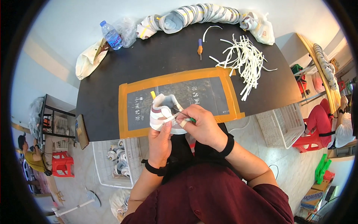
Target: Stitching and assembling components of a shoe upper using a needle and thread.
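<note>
The left hand clamps the shoe upper from the near side, seemingly steadying it; the right hand grips a green-handled tool, shaft angled leftward.

"What's on that black, curved-edged table?"
"Past the left hand, a dark rectangular mat edged with orange tape."
"Beyond the right hand?"
"A heap of thin white strips; farther, nested white-and-grey shoe uppers."
</note>
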`<move>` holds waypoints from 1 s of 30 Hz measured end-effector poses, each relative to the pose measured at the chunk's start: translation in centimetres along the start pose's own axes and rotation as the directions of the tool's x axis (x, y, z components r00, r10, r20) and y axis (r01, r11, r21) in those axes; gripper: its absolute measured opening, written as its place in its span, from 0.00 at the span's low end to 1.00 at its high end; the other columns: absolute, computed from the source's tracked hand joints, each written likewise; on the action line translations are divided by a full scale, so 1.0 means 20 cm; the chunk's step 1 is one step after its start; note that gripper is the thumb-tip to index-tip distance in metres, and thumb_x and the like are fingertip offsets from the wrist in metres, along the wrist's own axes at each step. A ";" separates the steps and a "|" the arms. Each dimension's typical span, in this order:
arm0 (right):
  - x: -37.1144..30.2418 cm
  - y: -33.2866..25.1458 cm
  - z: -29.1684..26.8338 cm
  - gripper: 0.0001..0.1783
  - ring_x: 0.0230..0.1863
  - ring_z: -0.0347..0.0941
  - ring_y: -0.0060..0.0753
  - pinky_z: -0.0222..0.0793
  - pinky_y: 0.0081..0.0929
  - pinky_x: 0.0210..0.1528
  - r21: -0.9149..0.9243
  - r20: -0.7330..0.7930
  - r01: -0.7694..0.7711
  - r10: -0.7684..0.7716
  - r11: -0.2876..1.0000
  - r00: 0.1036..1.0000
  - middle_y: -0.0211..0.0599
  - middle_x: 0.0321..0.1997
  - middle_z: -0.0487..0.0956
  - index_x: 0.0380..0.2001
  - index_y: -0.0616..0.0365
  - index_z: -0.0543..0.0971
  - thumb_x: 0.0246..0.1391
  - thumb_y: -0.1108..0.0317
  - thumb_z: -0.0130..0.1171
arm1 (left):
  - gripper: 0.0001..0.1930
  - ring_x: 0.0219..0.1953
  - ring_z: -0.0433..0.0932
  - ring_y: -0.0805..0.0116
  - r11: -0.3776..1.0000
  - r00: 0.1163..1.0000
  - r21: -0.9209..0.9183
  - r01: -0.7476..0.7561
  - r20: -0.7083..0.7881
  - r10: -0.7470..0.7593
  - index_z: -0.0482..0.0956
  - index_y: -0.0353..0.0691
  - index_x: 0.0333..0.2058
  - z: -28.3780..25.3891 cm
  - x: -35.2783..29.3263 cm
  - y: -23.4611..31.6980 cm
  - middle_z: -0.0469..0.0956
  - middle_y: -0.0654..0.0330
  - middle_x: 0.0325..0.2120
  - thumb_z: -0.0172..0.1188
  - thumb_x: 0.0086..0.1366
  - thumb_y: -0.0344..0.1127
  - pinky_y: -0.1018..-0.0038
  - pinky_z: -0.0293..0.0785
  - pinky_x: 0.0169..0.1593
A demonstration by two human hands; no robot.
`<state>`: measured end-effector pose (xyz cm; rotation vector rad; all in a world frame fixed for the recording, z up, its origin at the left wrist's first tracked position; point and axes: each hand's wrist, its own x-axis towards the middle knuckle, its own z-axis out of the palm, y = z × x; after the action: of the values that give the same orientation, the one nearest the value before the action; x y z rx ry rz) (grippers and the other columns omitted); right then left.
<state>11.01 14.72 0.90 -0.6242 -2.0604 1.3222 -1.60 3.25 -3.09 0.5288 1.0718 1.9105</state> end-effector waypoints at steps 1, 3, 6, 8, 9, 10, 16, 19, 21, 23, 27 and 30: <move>0.00 0.00 0.00 0.06 0.38 0.75 0.34 0.71 0.28 0.41 0.001 0.000 -0.002 0.002 1.000 1.000 0.35 0.34 0.77 0.35 0.59 0.81 0.52 0.73 0.63 | 0.17 0.52 0.76 0.68 1.000 1.000 -0.003 -0.006 0.017 0.006 0.70 0.40 0.57 0.00 0.00 0.00 0.76 0.60 0.50 0.55 0.71 0.31 0.68 0.73 0.55; 0.00 -0.01 0.01 0.06 0.38 0.75 0.35 0.71 0.28 0.41 -0.014 -0.007 -0.004 0.004 1.000 1.000 0.36 0.33 0.77 0.34 0.59 0.81 0.52 0.72 0.64 | 0.17 0.52 0.76 0.68 1.000 0.999 -0.005 -0.010 0.033 0.010 0.70 0.40 0.57 -0.01 0.00 0.00 0.76 0.60 0.51 0.55 0.71 0.31 0.68 0.73 0.56; 0.00 -0.01 0.02 0.07 0.37 0.76 0.45 0.71 0.34 0.40 0.016 -0.033 0.012 -0.011 1.000 0.999 0.41 0.33 0.77 0.35 0.59 0.80 0.51 0.71 0.62 | 0.18 0.53 0.75 0.69 1.000 0.999 0.005 -0.015 0.046 0.014 0.69 0.40 0.58 -0.01 0.00 0.01 0.75 0.61 0.52 0.55 0.70 0.31 0.68 0.72 0.56; -0.01 -0.01 0.02 0.07 0.37 0.76 0.45 0.71 0.34 0.40 0.014 -0.030 0.007 -0.006 1.000 1.000 0.41 0.33 0.77 0.35 0.59 0.80 0.51 0.71 0.62 | 0.19 0.53 0.75 0.69 1.000 0.997 0.001 -0.004 0.075 0.003 0.69 0.40 0.58 -0.01 0.00 0.01 0.74 0.61 0.52 0.55 0.70 0.30 0.69 0.72 0.57; -0.01 0.00 0.02 0.07 0.37 0.76 0.45 0.71 0.34 0.39 0.013 -0.027 0.004 -0.003 1.000 1.000 0.41 0.33 0.77 0.35 0.59 0.80 0.51 0.71 0.62 | 0.19 0.53 0.75 0.69 1.000 0.997 0.001 -0.003 0.074 0.002 0.69 0.40 0.58 -0.02 0.00 0.02 0.74 0.61 0.52 0.55 0.70 0.30 0.69 0.72 0.57; -0.01 0.00 0.03 0.07 0.37 0.76 0.45 0.71 0.34 0.39 0.014 -0.027 0.003 -0.002 1.000 1.000 0.41 0.33 0.77 0.35 0.59 0.80 0.51 0.71 0.62 | 0.19 0.53 0.75 0.70 1.000 0.997 0.004 -0.004 0.078 0.004 0.69 0.40 0.58 -0.01 0.00 0.02 0.74 0.62 0.52 0.55 0.70 0.31 0.69 0.72 0.57; -0.01 0.00 0.05 0.06 0.37 0.76 0.44 0.72 0.34 0.40 0.060 -0.036 -0.081 0.083 0.995 0.996 0.41 0.34 0.77 0.34 0.59 0.80 0.51 0.71 0.62 | 0.19 0.53 0.74 0.71 0.999 0.998 0.034 -0.009 0.067 0.007 0.68 0.40 0.58 -0.03 0.00 0.01 0.74 0.62 0.52 0.56 0.70 0.29 0.70 0.71 0.57; -0.02 0.02 0.06 0.07 0.37 0.76 0.44 0.72 0.34 0.40 0.020 -0.043 0.005 -0.004 1.000 0.999 0.41 0.34 0.77 0.34 0.59 0.80 0.51 0.71 0.62 | 0.20 0.53 0.74 0.71 0.996 0.996 0.089 -0.031 0.089 0.024 0.69 0.39 0.57 -0.05 -0.01 0.01 0.74 0.61 0.52 0.56 0.68 0.25 0.70 0.70 0.57; -0.02 0.02 0.07 0.07 0.37 0.77 0.44 0.72 0.33 0.39 0.042 -0.055 0.025 -0.023 0.999 0.998 0.41 0.34 0.78 0.35 0.59 0.79 0.51 0.71 0.62 | 0.20 0.54 0.74 0.71 0.991 0.993 0.128 -0.047 0.112 0.033 0.69 0.39 0.57 -0.06 -0.01 0.01 0.74 0.61 0.52 0.56 0.67 0.23 0.71 0.69 0.57; -0.03 0.01 0.07 0.07 0.37 0.76 0.39 0.72 0.31 0.40 0.043 -0.042 -0.003 0.005 0.999 0.999 0.38 0.33 0.77 0.35 0.59 0.80 0.52 0.71 0.63 | 0.21 0.53 0.74 0.71 0.997 0.994 0.076 -0.029 0.106 0.020 0.68 0.38 0.57 -0.05 -0.01 0.02 0.74 0.61 0.51 0.56 0.65 0.21 0.71 0.69 0.58; -0.03 0.00 0.06 0.07 0.36 0.77 0.43 0.73 0.32 0.38 0.034 -0.045 -0.006 0.007 0.999 0.999 0.40 0.34 0.77 0.34 0.59 0.79 0.52 0.70 0.63 | 0.21 0.53 0.74 0.72 0.997 0.993 0.067 -0.027 0.114 0.019 0.69 0.38 0.56 -0.04 0.00 0.03 0.75 0.62 0.51 0.56 0.65 0.21 0.71 0.69 0.58; -0.03 0.03 0.07 0.09 0.35 0.76 0.44 0.72 0.33 0.38 0.030 -0.061 0.062 -0.060 0.998 0.996 0.40 0.34 0.76 0.37 0.59 0.78 0.53 0.70 0.63 | 0.20 0.50 0.72 0.77 0.992 0.996 0.116 -0.046 0.081 0.037 0.70 0.36 0.55 -0.02 -0.01 0.03 0.75 0.65 0.48 0.59 0.64 0.24 0.76 0.67 0.54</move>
<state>10.55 13.61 -0.33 -0.5752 -1.9906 1.2842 -2.06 2.78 -2.75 0.6917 1.1347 1.8543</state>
